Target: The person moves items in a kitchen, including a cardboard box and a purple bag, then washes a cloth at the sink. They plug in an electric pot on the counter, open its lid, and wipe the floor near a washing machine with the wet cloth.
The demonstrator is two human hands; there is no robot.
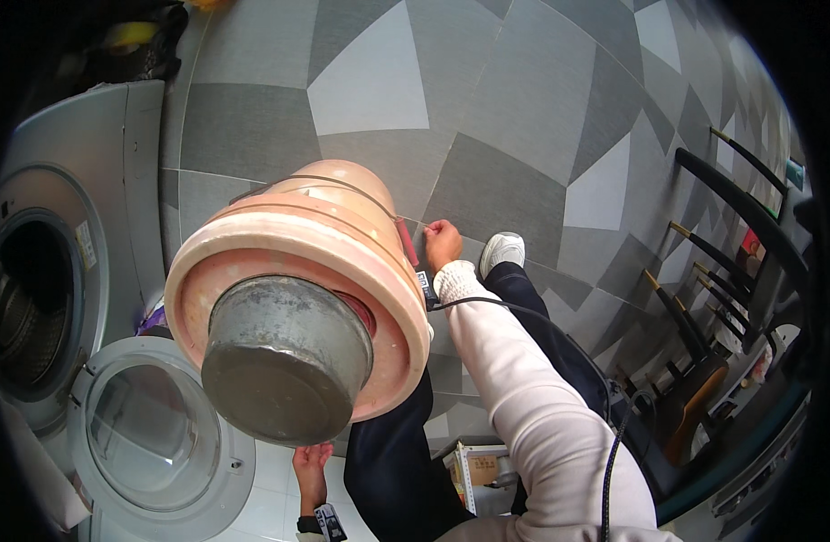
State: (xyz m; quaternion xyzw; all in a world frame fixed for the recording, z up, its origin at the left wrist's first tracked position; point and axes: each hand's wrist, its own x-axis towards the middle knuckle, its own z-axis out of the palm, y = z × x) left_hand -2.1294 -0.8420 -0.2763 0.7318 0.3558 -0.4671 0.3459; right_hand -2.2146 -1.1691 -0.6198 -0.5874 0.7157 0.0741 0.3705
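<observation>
A large pale-orange plastic bucket [342, 185] with a broad, round top fills the middle left. It has a thin wire handle with a red grip [407, 242]. On its top sits a dull grey metal pot [288, 361], bottom facing me. Just right of the red grip is my right hand [443, 245], fingers curled in; a gap shows between the two and I see nothing in it. Below the pot's lower edge is my left hand [313, 470], palm up and fingers loosely bent. Its fingertips meet the pot's outline; whether they touch it is unclear.
At left stands a grey front-loading washing machine [135, 217], its round glass door [153, 425] swung out beside the bucket. Chairs with dark legs [745, 194] line the right. A black cable [523, 312] runs over my right arm. The floor [487, 81] has grey patterned tiles.
</observation>
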